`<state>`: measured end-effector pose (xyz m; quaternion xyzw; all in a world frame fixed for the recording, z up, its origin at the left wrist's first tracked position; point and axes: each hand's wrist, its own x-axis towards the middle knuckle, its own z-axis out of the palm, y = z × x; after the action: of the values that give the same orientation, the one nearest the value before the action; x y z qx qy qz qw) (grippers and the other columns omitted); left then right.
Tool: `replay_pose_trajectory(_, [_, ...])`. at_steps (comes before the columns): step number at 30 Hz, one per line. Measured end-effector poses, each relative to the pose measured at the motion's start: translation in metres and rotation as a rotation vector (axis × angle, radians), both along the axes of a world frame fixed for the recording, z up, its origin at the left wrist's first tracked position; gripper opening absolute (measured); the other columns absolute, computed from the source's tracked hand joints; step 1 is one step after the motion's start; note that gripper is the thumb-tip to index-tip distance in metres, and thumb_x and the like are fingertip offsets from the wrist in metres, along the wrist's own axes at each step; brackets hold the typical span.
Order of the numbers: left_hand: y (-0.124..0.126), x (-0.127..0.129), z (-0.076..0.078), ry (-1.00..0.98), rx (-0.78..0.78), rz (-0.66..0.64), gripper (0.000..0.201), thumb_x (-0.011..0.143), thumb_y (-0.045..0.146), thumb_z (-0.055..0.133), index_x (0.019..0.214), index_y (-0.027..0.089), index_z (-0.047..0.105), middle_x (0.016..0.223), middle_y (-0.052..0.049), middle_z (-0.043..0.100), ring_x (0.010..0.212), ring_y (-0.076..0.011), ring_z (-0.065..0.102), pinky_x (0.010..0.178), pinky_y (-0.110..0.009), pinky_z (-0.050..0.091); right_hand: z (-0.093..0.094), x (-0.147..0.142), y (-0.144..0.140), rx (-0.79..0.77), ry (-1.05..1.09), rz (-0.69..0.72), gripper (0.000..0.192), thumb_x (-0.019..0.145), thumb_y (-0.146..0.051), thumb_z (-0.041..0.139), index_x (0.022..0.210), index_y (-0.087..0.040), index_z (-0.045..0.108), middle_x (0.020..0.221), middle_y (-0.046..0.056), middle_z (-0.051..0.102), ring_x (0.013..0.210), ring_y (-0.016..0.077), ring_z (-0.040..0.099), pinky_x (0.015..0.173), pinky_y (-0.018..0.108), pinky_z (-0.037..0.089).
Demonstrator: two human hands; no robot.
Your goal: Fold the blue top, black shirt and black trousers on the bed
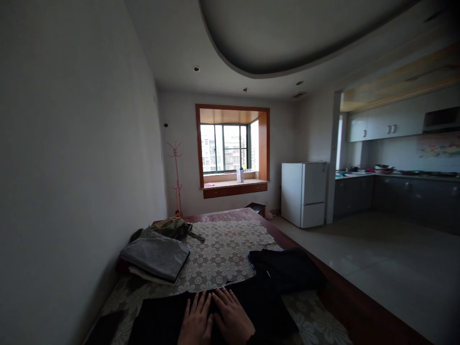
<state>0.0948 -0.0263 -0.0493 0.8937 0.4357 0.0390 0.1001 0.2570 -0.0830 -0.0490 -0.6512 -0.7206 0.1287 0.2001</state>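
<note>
Black garment (251, 306) lies at the bed's near edge on the lace cover (219, 254), both hands flat on it. Left hand (197, 321) and right hand (232, 318) are fingers spread, palms down, gripping nothing, touching side by side. Folded stack (156, 258) sits at the left edge by the wall; another dark piece (287, 268) near the right edge looks unfolded. Judging: folding partly done.

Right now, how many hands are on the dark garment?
2: the left hand and right hand lie flat, side by side, on the dark garment at the near edge of the bed. No other hands in view.
</note>
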Motion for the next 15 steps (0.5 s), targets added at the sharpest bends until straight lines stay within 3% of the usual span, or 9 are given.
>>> replay_pose_trajectory(7, [-0.0015, -0.0006, 0.0005, -0.013, 0.009, 0.004, 0.064, 0.093, 0.027, 0.032, 0.157, 0.024, 0.027, 0.166, -0.001, 0.02, 0.154, -0.0259, 0.02, 0.125, -0.053, 0.018, 0.0022, -0.0012, -0.0017, -0.007, -0.018, -0.006, 0.059, 0.095, -0.033, 0.046, 0.153, -0.026, 0.044, 0.161, 0.003, 0.037, 0.151, 0.0241, 0.025, 0.125, 0.044, 0.018])
replay_pose_trajectory(15, [-0.0054, -0.0021, 0.0016, -0.014, 0.049, -0.004, 0.061, 0.097, 0.033, 0.029, 0.157, 0.024, 0.029, 0.166, -0.003, 0.026, 0.154, -0.0258, 0.021, 0.125, -0.054, 0.019, -0.004, -0.0029, -0.0004, 0.045, -0.03, -0.006, 0.053, 0.099, -0.032, 0.041, 0.152, -0.028, 0.045, 0.161, 0.003, 0.038, 0.15, 0.0247, 0.028, 0.125, 0.046, 0.018])
